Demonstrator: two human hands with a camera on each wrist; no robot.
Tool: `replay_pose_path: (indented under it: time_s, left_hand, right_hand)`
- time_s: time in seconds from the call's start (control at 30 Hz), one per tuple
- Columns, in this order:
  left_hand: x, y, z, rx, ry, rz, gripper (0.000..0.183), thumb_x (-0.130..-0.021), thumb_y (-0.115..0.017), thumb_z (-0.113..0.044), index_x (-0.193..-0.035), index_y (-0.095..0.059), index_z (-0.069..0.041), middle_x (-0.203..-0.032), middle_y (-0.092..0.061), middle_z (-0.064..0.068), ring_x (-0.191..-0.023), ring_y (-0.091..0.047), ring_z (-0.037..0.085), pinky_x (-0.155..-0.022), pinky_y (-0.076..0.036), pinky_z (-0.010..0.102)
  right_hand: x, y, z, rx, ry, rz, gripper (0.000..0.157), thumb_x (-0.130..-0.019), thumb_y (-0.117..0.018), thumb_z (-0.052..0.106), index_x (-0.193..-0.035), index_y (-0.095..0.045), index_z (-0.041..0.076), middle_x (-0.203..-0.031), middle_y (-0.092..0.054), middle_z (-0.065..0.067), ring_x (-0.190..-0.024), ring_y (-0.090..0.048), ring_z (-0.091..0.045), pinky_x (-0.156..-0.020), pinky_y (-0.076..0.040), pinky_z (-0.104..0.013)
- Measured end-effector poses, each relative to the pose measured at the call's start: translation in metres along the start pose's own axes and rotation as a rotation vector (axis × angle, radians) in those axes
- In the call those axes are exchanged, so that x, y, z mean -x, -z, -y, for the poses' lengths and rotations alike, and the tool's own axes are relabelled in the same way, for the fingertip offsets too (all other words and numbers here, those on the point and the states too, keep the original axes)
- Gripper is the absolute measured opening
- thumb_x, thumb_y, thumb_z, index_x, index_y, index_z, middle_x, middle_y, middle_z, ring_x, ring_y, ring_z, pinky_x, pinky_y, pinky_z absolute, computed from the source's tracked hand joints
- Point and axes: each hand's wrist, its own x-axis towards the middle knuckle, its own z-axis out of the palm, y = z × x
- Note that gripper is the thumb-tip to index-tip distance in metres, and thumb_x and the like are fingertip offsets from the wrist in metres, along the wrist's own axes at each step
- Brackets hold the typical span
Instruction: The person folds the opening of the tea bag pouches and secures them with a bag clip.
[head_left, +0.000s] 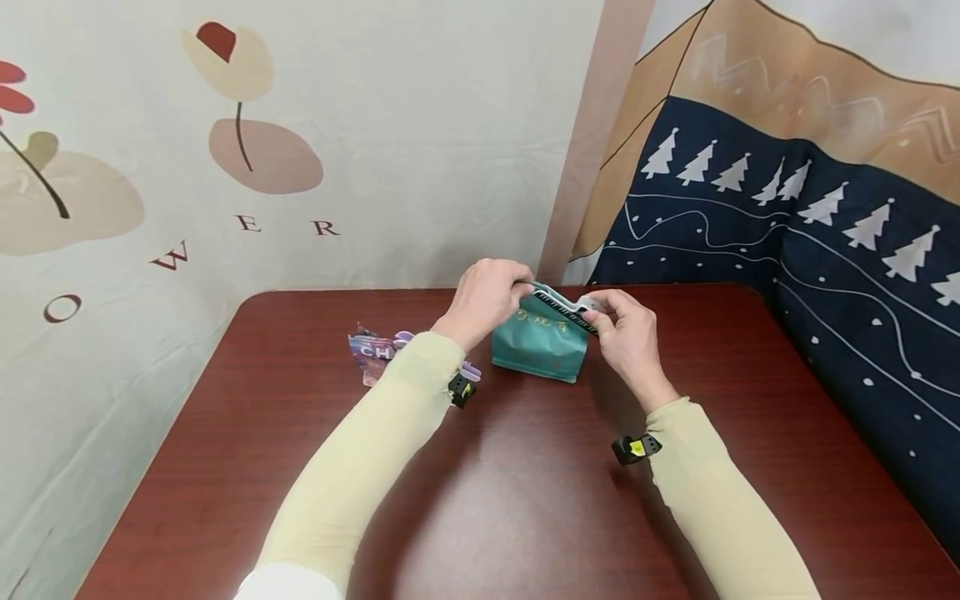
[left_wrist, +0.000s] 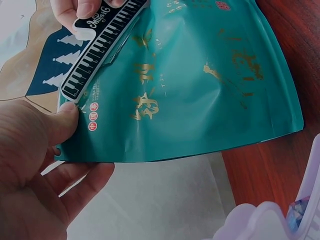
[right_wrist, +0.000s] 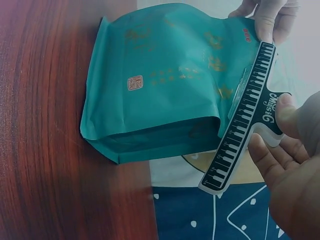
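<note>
A teal tea bag (head_left: 542, 346) with gold writing stands on the table. My left hand (head_left: 487, 300) pinches its top corner between thumb and fingers, as the left wrist view (left_wrist: 30, 150) shows up close. A long black bag clip (right_wrist: 242, 117) with a piano-key print and the word "Music" lies along the bag's top edge. My right hand (head_left: 626, 337) pinches the clip's handle, thumb on the printed side and fingers behind. The left thumb is at the clip's far end. Whether the clip's jaws grip the bag all along the edge I cannot tell.
Left of the teal bag lies a small purple-blue packet (head_left: 371, 354) lettered "CH", partly behind the left forearm. A lilac clip (left_wrist: 265, 222) is by it. The reddish-brown table (head_left: 510, 500) meets printed cloth hangings (head_left: 420, 167) at its back and right.
</note>
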Motion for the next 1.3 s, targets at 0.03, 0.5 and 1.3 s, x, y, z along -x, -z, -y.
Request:
replay_pose_path:
  time_s: [0.03,0.5,1.3]
  left_hand:
    - [0.0002,-0.0003,0.0,0.001,0.002,0.004,0.012,-0.099,-0.071,-0.019,-0.104,-0.082,-0.016,-0.099,-0.078,-0.003,-0.086,-0.07,0.017,-0.076,-0.056,0.035]
    - [-0.0007,0.0021,-0.0049,-0.085,0.027,0.051,0.03,-0.1,-0.054,0.002,-0.1,-0.079,-0.015,-0.101,-0.076,-0.002,-0.089,-0.068,0.019,-0.08,-0.057,0.037]
    - [-0.0038,0.0006,-0.0093,-0.135,0.022,0.059,0.034,-0.094,-0.052,0.007,-0.068,-0.045,-0.014,-0.066,-0.039,0.0,-0.07,-0.044,0.021,-0.063,-0.039,0.034]
  right_hand:
    - [0.0001,0.0001,0.0001,-0.005,-0.002,0.0,0.016,-0.091,-0.075,-0.003,-0.106,-0.075,-0.001,-0.103,-0.074,-0.018,-0.083,-0.068,-0.028,-0.069,-0.041,-0.005]
    - [-0.0021,-0.0021,0.0042,-0.031,-0.02,-0.004,0.015,-0.091,-0.075,-0.001,-0.106,-0.075,0.0,-0.101,-0.075,-0.018,-0.082,-0.068,-0.029,-0.068,-0.042,-0.006]
    - [-0.005,-0.005,0.01,-0.075,-0.08,-0.039,0.016,-0.091,-0.075,-0.002,-0.106,-0.075,-0.001,-0.097,-0.075,-0.02,-0.082,-0.067,-0.03,-0.067,-0.043,-0.009]
